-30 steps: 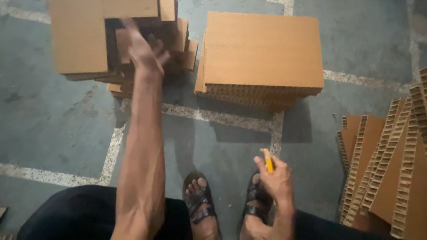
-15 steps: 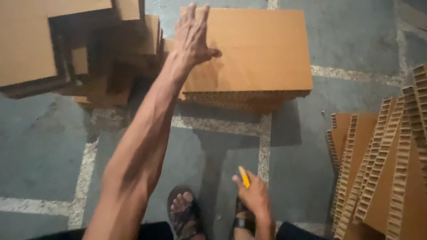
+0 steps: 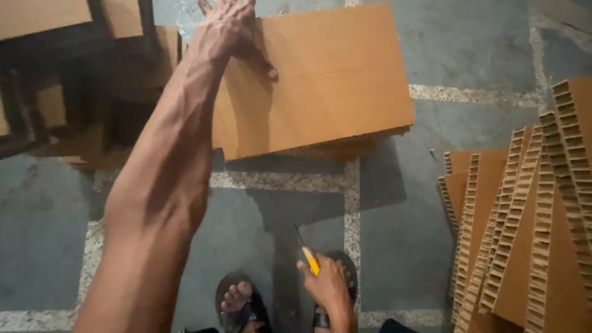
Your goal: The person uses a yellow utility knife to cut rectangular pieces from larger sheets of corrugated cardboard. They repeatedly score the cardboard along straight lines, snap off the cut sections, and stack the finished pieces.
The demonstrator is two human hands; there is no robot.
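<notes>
Gripping the top cardboard sheet (image 3: 314, 74) by its far corner, left hand (image 3: 231, 24) looks ready to drag it nearer, while right hand (image 3: 327, 287), near that sheet's front edge, clutches a yellow knife (image 3: 308, 256).

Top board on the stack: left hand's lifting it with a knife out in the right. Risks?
1. The left hand grips only one edge of the tilted top board; it may slip or flop back on the stack.
2. The right hand holds a knife, blade exposed, just above the sandalled feet; a jolt could cut them.
</notes>
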